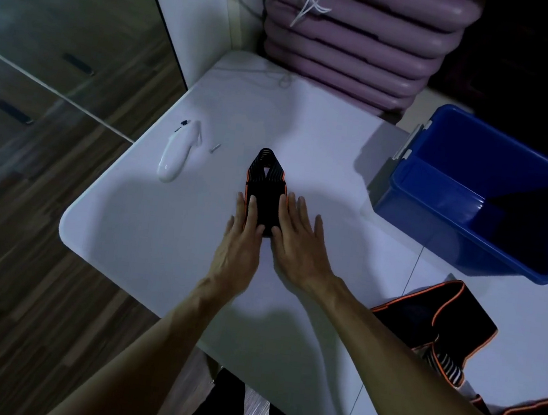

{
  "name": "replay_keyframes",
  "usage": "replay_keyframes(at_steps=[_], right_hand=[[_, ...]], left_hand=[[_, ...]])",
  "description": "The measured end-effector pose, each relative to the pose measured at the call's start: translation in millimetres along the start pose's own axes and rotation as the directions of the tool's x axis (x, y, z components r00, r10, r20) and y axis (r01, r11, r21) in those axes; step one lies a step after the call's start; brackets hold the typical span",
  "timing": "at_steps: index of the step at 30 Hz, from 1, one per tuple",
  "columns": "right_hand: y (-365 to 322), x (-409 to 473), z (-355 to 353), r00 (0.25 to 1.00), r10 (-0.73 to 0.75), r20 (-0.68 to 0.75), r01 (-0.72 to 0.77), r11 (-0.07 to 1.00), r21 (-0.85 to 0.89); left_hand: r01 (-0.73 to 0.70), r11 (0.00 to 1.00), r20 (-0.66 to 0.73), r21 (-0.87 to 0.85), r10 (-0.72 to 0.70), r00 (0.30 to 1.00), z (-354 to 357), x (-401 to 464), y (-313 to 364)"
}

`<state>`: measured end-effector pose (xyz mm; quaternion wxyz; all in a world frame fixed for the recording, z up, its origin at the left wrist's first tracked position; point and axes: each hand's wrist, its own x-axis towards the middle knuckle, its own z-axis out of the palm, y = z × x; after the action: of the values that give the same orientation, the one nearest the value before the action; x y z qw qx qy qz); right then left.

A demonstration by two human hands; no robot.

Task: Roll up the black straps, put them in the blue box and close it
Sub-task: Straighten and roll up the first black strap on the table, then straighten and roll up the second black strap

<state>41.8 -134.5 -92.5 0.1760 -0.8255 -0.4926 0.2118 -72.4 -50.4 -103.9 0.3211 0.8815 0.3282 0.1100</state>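
Observation:
A black strap with orange edging (266,180) lies on the white table (159,227), its far end folded to a point. My left hand (243,238) and my right hand (299,241) rest flat on its near end, fingers spread, one on each side. The open blue box (481,195) stands at the right, with nothing visible inside and no lid visible. More black straps with orange trim (431,316) lie in a loose heap by my right forearm, partly hidden by it.
A white handheld device (177,150) lies at the table's left side with a small screw-like piece (215,148) beside it. Stacked purple cushions (356,34) and white cords (305,0) stand behind the table. The wood floor (19,245) lies left of the rounded table edge.

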Motion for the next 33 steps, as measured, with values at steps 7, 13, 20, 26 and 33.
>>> replay_keyframes(at_steps=[7,13,20,26,33], right_hand=[[9,15,-20,0.982,0.177,-0.068,-0.158,0.962,0.221],[14,20,-32,0.963,0.241,-0.119,-0.174,0.896,0.408],[13,-64,-40,0.884,0.423,-0.197,-0.254,0.791,0.556],[34,-181,-54,0.614,0.597,-0.516,-0.283,0.777,0.563],[77,-283,-54,0.301,0.752,-0.586,-0.427,0.656,0.622]], left_hand=[[-0.153,0.982,0.066,-0.11,0.161,0.985,5,49,6],[-0.183,0.977,0.049,-0.108,0.189,0.981,1,62,8],[-0.359,0.928,-0.083,0.103,0.367,0.926,-14,1,25],[-0.605,0.786,0.271,0.127,0.56,0.783,27,-24,79],[-0.914,0.405,0.566,-0.019,0.758,0.324,85,-40,188]])
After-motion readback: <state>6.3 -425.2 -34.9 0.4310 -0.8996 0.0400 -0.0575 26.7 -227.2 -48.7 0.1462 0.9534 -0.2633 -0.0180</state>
